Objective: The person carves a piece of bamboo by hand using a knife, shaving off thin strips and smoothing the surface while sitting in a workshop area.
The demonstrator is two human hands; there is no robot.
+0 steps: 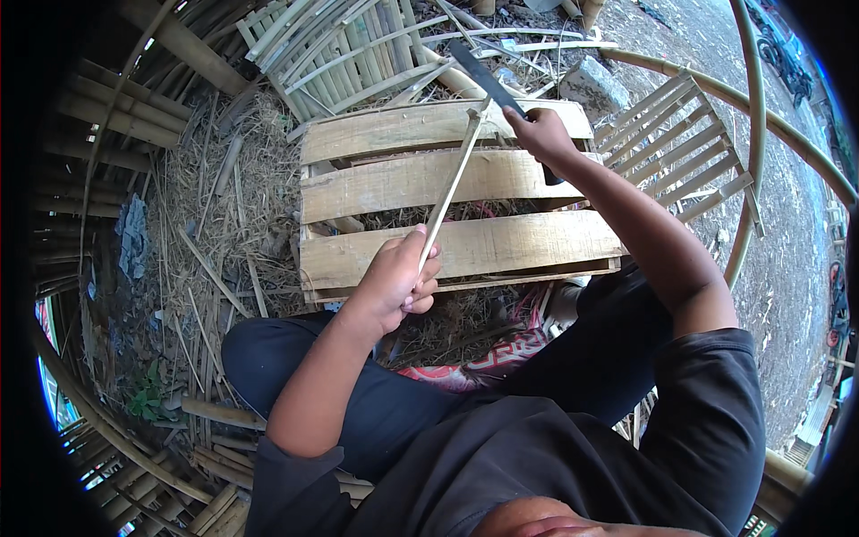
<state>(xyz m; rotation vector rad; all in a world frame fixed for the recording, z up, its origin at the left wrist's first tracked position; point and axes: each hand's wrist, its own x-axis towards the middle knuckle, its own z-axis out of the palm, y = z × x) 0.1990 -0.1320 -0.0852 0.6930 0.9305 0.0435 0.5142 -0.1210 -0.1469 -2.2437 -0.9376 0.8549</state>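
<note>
My left hand (399, 276) is closed round the lower end of a narrow bamboo strip (453, 179). The strip slants up and away, its far end over the far slat of a low wooden crate-like stand (465, 243). My right hand (544, 139) grips the dark handle of a large knife (483, 77), whose long dark blade points up and to the left. The blade's lower part is close to the strip's far end; I cannot tell whether they touch. A pale, splintered bit shows at that end.
Slatted bamboo panels stand behind the crate (353, 67) and to its right (684, 148). A grey block (594, 86) sits beyond its far right corner. Shavings and bamboo scraps (233, 179) litter the ground at left. Curved bamboo poles (759, 116) rise at right. Bamboo poles (134, 112) line the left.
</note>
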